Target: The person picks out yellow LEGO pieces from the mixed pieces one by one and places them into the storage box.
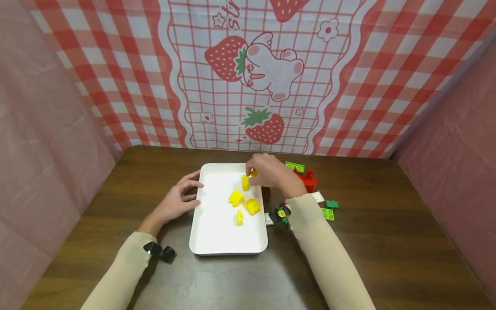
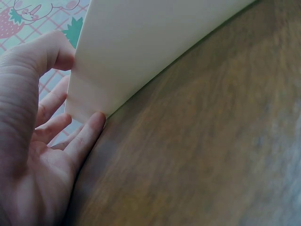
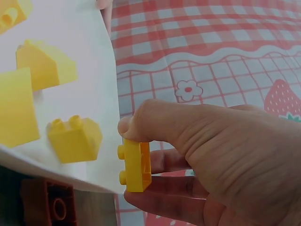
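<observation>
My right hand [image 1: 269, 170] is over the far right corner of a white tray [image 1: 213, 241]. Between thumb and fingers it pinches a small yellow toy brick [image 3: 135, 165], whose studs face the tray in the right wrist view. Inside the tray lie several other yellow bricks, among them a sloped one [image 3: 46, 66] and a two-stud one [image 3: 75, 141]. My left hand [image 1: 178, 200] rests at the tray's left side. In the left wrist view its fingertips [image 2: 96, 121] touch the outer wall, the fingers spread and loosely bent.
Right of the tray, partly behind my right arm, lie a red toy piece [image 1: 310, 181], a lime green plate [image 1: 295, 167], a dark green brick [image 1: 331, 204] and a white piece [image 1: 317, 197]. A brown brick [image 3: 49, 202] sits beside the tray wall. A checked strawberry cloth [image 1: 228, 107] hangs behind the table.
</observation>
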A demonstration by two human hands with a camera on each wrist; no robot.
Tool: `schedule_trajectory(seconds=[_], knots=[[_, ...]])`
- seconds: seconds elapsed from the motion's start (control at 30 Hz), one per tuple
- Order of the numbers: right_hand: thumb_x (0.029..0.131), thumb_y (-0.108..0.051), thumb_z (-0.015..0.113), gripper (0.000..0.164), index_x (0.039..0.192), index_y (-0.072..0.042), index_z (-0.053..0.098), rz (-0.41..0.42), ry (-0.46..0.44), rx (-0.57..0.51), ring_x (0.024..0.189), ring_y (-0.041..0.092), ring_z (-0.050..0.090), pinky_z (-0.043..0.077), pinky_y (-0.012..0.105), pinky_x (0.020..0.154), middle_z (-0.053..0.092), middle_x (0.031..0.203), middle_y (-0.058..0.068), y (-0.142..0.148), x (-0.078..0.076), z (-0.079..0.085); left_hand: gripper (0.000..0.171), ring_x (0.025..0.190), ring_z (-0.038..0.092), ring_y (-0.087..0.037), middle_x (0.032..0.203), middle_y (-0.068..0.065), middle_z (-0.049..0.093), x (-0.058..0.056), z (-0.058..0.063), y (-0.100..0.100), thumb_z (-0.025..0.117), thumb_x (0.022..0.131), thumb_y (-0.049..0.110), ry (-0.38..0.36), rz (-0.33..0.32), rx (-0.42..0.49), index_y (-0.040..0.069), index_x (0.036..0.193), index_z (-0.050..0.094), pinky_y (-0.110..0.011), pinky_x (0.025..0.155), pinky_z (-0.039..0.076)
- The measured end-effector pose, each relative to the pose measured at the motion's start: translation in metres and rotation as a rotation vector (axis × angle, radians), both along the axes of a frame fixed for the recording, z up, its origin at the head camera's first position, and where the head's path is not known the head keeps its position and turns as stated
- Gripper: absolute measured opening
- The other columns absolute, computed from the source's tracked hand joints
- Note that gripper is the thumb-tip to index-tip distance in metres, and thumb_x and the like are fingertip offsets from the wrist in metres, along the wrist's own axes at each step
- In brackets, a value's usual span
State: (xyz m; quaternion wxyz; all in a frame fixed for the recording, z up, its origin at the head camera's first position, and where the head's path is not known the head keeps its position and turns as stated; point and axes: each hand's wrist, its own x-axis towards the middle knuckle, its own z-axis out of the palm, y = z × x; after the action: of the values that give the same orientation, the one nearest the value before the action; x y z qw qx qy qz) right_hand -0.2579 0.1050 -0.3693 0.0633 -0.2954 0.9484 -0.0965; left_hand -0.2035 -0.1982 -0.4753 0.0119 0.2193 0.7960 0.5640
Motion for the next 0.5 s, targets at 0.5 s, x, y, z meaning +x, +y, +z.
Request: schedule_trajectory(seconds=[0.5], knots=[[0.087,-0.023,0.077,0.023,0.108,-0.013,0.076,0.031,-0.03,0.035,0.088,0.02,0.059,0.06,0.031,0.08,0.073,0.102,-0.001,-0.027,-0.003,0.017,0.043,0.132,0.044,-0.045,0.162,-0.022,0.026,0.0,0.0,0.0,0.074,0.081,-0.007,0.001,-0.01,0.01,-0.008,0.122,0.059,-0.064,0.099,0.047]])
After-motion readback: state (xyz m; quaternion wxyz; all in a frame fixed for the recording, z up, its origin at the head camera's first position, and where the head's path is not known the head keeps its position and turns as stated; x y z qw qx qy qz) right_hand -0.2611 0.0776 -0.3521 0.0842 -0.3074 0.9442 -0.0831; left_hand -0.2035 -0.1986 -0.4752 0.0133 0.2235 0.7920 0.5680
